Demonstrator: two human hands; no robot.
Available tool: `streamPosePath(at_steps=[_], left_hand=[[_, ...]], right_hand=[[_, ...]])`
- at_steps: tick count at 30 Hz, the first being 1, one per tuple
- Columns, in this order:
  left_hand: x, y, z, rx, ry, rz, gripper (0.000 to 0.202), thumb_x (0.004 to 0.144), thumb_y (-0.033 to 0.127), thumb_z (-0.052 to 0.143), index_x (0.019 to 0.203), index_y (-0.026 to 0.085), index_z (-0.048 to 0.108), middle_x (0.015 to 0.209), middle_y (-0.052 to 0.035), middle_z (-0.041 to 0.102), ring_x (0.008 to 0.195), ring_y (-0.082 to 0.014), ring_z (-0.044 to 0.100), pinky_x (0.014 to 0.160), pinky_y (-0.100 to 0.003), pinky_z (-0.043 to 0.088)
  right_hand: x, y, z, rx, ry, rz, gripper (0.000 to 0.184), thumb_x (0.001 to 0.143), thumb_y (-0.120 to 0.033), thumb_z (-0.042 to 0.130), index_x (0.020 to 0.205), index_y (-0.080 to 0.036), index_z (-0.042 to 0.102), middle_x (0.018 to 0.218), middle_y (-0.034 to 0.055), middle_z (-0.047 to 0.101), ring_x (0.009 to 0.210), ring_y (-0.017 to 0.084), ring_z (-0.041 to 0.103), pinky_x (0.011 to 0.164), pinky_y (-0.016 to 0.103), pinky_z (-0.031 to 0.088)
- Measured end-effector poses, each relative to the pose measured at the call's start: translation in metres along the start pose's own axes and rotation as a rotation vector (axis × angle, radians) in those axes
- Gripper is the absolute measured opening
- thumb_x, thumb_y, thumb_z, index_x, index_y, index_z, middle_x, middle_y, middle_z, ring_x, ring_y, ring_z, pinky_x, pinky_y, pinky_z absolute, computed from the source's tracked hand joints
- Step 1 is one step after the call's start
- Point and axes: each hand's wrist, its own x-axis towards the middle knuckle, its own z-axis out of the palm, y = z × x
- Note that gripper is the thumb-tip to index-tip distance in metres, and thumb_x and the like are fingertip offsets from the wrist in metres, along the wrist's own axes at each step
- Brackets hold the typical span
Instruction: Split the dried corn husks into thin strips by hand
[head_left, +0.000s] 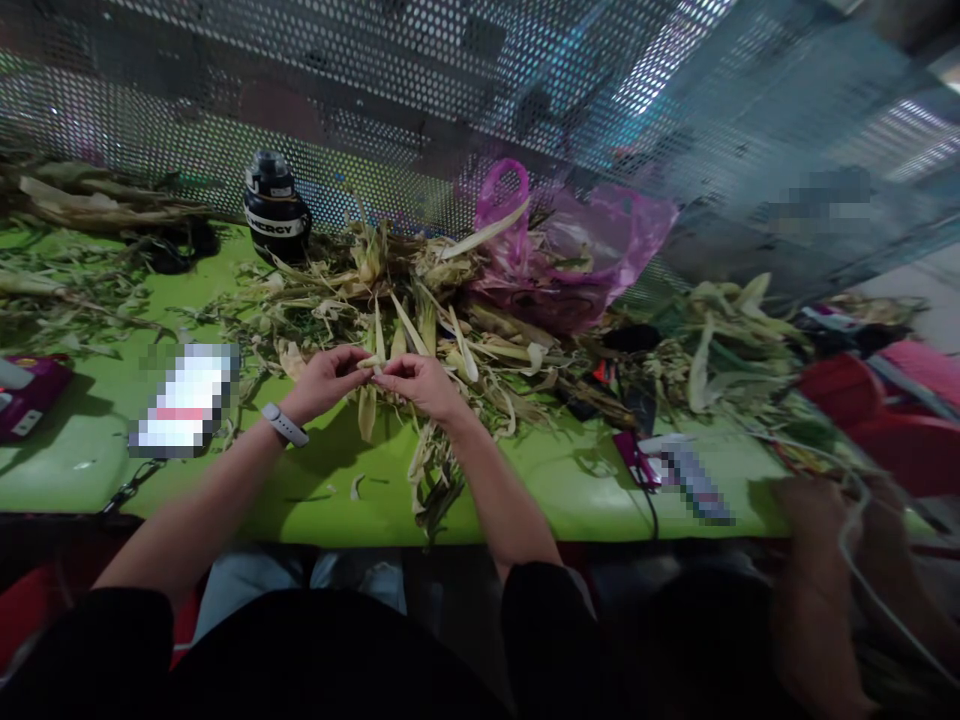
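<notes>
Close together over the green table (pixel 330 510), my left hand (pixel 328 381) and my right hand (pixel 421 385) meet at the fingertips. Both pinch a small pale strip of corn husk (pixel 368 363) between thumb and fingers. Its exact shape is partly covered by the fingers. Just behind the hands lies a heap of dried corn husks (pixel 330 290), with several long pale leaves sticking up. A narrow husk leaf hangs below my fingertips. Loose shreds spill over the table's front edge near my right forearm.
At the back stand a dark bottle (pixel 276 215) and a pink plastic bag (pixel 555 285). A phone (pixel 187 400) lies left, another phone (pixel 699 485) right. A purple box (pixel 30 395) sits far left. Another person's hands (pixel 817 510) work at the right edge. Behind rises a perforated metal panel (pixel 390 90).
</notes>
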Motion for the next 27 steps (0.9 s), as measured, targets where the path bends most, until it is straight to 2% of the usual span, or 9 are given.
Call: streamPosePath(at_steps=[3,7,10,13,15,18,22,25,27], left_hand=[[-0.001,0.002,0.001,0.142,0.002,0.067,0.041,0.080,0.042,0.071,0.107,0.012,0.068,0.080,-0.0040,0.066,0.067,-0.0124,0.054,0.062,-0.026,0.042],[-0.003,0.007,0.003,0.246,-0.007,0.137,0.038,0.082,0.045,0.069,0.104,0.014,0.069,0.076,-0.0027,0.064,0.065,-0.0127,0.052,0.060,-0.025,0.040],[-0.003,0.008,0.003,0.245,-0.019,0.131,0.039,0.080,0.048,0.070,0.099,0.014,0.069,0.071,-0.0012,0.061,0.061,-0.0115,0.049,0.057,-0.024,0.039],[-0.001,0.006,0.001,0.178,0.005,0.086,0.041,0.077,0.051,0.073,0.095,0.014,0.069,0.068,-0.0003,0.059,0.058,-0.0102,0.046,0.054,-0.024,0.037],[0.000,0.004,0.000,0.111,0.032,0.077,0.044,0.076,0.052,0.074,0.098,0.013,0.069,0.071,-0.0019,0.062,0.059,-0.0107,0.048,0.055,-0.024,0.039],[0.001,0.003,0.000,0.079,0.048,0.083,0.045,0.077,0.052,0.073,0.101,0.014,0.070,0.075,-0.0040,0.066,0.064,-0.0129,0.053,0.060,-0.026,0.044],[-0.001,0.005,0.001,0.155,-0.031,0.108,0.041,0.080,0.048,0.070,0.102,0.013,0.071,0.082,-0.0065,0.069,0.070,-0.0162,0.058,0.066,-0.029,0.047],[-0.002,0.008,0.001,0.241,-0.088,0.179,0.036,0.084,0.045,0.066,0.103,0.014,0.071,0.090,-0.0080,0.070,0.078,-0.0179,0.061,0.073,-0.031,0.048],[-0.003,0.010,0.002,0.292,-0.133,0.209,0.033,0.086,0.044,0.064,0.101,0.015,0.071,0.088,-0.0067,0.069,0.078,-0.0178,0.060,0.074,-0.030,0.047]], right_hand=[[0.001,0.001,-0.004,0.008,-0.003,0.045,0.043,0.059,-0.051,0.084,0.073,-0.015,0.066,0.057,-0.0040,0.057,0.048,0.006,0.043,0.046,0.021,0.032],[0.001,0.002,-0.006,0.018,0.004,0.073,0.040,0.061,-0.048,0.083,0.074,-0.015,0.066,0.055,-0.0043,0.056,0.045,0.005,0.044,0.043,0.020,0.033],[0.001,0.001,-0.005,0.068,0.013,0.032,0.038,0.063,-0.044,0.082,0.080,-0.015,0.063,0.063,-0.0027,0.061,0.051,0.007,0.052,0.047,0.021,0.044],[0.002,0.001,-0.002,0.198,0.090,-0.014,0.045,0.062,-0.041,0.083,0.091,-0.019,0.057,0.077,-0.0030,0.062,0.061,0.009,0.059,0.059,0.027,0.056],[0.004,0.003,-0.002,0.240,0.112,-0.041,0.048,0.061,-0.041,0.084,0.092,-0.021,0.053,0.081,-0.0039,0.060,0.065,0.009,0.061,0.067,0.030,0.060],[0.007,0.006,0.000,0.226,0.101,-0.047,0.052,0.059,-0.045,0.085,0.091,-0.021,0.052,0.078,-0.0048,0.058,0.066,0.009,0.062,0.071,0.030,0.061],[0.008,0.007,0.004,0.231,0.142,-0.050,0.057,0.054,-0.048,0.088,0.090,-0.021,0.051,0.077,-0.0057,0.057,0.064,0.008,0.061,0.069,0.028,0.059],[0.006,0.006,0.005,0.252,0.120,0.009,0.059,0.056,-0.052,0.086,0.095,-0.021,0.054,0.081,-0.0051,0.058,0.058,0.008,0.059,0.060,0.027,0.057],[0.005,0.005,0.003,0.182,0.090,0.037,0.053,0.062,-0.056,0.081,0.095,-0.021,0.059,0.080,-0.0035,0.059,0.055,0.008,0.056,0.053,0.026,0.053]])
